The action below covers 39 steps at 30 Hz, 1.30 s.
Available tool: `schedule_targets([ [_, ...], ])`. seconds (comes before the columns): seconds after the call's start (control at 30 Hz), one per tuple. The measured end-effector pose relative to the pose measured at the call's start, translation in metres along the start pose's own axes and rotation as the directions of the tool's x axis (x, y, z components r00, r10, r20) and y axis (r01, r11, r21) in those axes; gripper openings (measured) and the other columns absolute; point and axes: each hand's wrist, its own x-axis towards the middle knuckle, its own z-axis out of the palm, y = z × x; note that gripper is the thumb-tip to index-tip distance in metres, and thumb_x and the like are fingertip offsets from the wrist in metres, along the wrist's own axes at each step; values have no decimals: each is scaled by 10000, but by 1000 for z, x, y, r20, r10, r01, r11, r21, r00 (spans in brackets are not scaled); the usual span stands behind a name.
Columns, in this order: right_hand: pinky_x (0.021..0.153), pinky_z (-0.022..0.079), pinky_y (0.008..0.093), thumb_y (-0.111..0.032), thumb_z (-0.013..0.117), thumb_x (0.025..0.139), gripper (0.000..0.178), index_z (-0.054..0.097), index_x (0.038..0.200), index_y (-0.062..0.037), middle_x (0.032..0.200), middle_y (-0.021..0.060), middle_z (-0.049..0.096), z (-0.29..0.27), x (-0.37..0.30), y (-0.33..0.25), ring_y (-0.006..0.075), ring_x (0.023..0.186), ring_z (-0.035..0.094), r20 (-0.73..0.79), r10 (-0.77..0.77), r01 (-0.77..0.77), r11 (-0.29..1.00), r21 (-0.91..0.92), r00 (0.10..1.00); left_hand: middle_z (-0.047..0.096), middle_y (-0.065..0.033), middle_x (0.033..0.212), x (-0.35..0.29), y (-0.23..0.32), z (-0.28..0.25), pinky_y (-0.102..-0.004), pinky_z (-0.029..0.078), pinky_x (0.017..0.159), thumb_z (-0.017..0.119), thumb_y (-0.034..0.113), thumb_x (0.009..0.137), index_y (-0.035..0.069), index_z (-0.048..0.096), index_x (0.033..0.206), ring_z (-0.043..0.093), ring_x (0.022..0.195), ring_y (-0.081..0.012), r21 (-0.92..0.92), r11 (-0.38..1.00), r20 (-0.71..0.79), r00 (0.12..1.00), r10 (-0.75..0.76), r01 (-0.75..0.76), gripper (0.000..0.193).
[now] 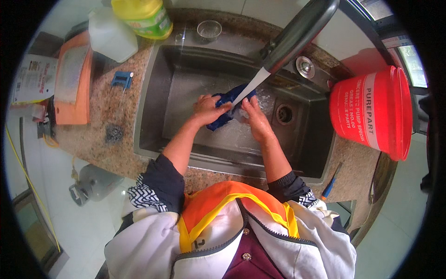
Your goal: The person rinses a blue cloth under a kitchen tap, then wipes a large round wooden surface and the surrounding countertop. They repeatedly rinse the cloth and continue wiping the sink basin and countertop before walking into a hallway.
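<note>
Both my hands are inside the dark sink (174,125), under the black tap (302,35). A pale stream of water (253,86) falls from the tap onto a wet, dark blue cloth (220,122). My left hand (207,110) is closed on the cloth's left side, with its thumb laid across the top. On the other side my right hand (256,121) grips the cloth's right end, thumb uppermost; its curled fingertips are partly hidden. Water splashes just right of the cloth, near the round drain (284,114).
A red bucket (367,114) lies on the right counter, near a blue-handled screwdriver (331,183). Left of the sink are a blue plastic piece (122,79), an orange board (72,102), a white jug (111,37) and a yellow bottle (146,18). A gas cylinder (95,182) stands below.
</note>
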Motion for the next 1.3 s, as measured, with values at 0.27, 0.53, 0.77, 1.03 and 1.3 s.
schedule_targets([
  [0.27, 831, 446, 447, -74, 535, 912, 237, 467, 1103, -196, 947, -6, 542, 13, -9, -24, 169, 869, 521, 172, -99, -64, 664, 745, 980, 539, -153, 1262, -19, 7, 29, -343, 418, 969, 799, 502, 612, 85, 477, 1309, 537, 1129, -264, 91, 968, 135, 966, 219, -232, 874],
  [0.53, 919, 434, 554, -338, 563, 914, 686, 162, 1448, -177, 1340, 154, 370, -12, 4, 7, 330, 1111, 475, -31, 90, -79, 966, 246, 995, 654, -71, 1019, -6, -10, 10, -317, 436, 912, 623, 208, 812, 23, 637, 1038, 591, 985, -166, -947, -157, 295, 953, -70, 282, 292],
  [0.77, 726, 517, 447, -723, 455, 812, 747, 547, 1143, -59, 934, 124, 624, 21, 28, 40, 258, 736, 615, 301, -25, -203, 686, 699, 953, 656, -122, 833, -56, 90, 17, -320, 482, 760, 738, 500, 718, 28, 652, 836, 627, 869, -188, -508, 852, 61, 981, 182, -126, 493],
  [1.03, 796, 524, 356, -297, 443, 962, 315, 550, 1107, -38, 1011, 82, 625, 47, 34, 50, 224, 865, 626, 116, 130, -174, 742, 647, 985, 625, -200, 618, 12, 51, -3, -434, 475, 593, 614, 521, 790, -34, 651, 703, 659, 637, -325, -497, 850, -319, 874, -366, 175, 564],
  [1.3, 740, 509, 364, -387, 509, 927, 348, 576, 1052, -68, 957, 55, 615, 37, 41, 52, 198, 844, 604, 304, -230, -63, 694, 718, 925, 615, -280, 703, -6, 54, 54, -446, 504, 683, 612, 595, 750, -56, 662, 723, 640, 766, -435, -283, 956, -481, 850, -216, 83, 654],
])
